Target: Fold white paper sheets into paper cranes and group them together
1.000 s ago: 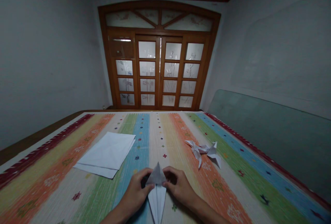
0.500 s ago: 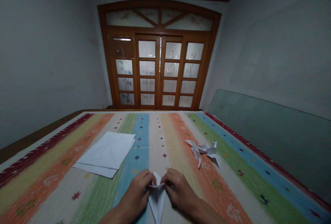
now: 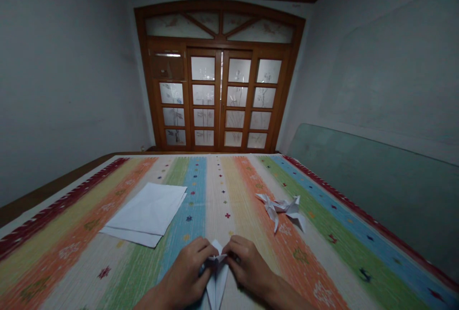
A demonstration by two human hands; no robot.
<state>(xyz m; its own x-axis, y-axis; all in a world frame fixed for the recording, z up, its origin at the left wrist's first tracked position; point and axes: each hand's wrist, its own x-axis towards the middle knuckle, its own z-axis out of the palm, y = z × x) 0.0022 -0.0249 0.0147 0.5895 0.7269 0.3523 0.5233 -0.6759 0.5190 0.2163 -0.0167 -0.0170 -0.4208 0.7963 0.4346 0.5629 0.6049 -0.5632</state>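
A folded white origami paper (image 3: 217, 281) lies at the near middle of the table, its long narrow point toward me. My left hand (image 3: 191, 267) pinches its upper left edge between thumb and fingers. On the other side, my right hand (image 3: 247, 262) grips the upper right edge with bent fingers. Between the two hands a raised flap crosses the paper, and a small tip shows beyond it. The fingertips partly cover the folds there.
A stack of white paper sheets (image 3: 147, 212) lies to the left on the striped tablecloth (image 3: 215, 195). Folded white paper cranes (image 3: 281, 207) sit to the right. A pale green board (image 3: 376, 176) stands along the right side, with wooden doors (image 3: 220, 100) beyond the table.
My left hand has shifted slightly, its fingers now lying further over the paper's top flap. The right hand keeps nearly the same hold. Sheets and cranes stay put.
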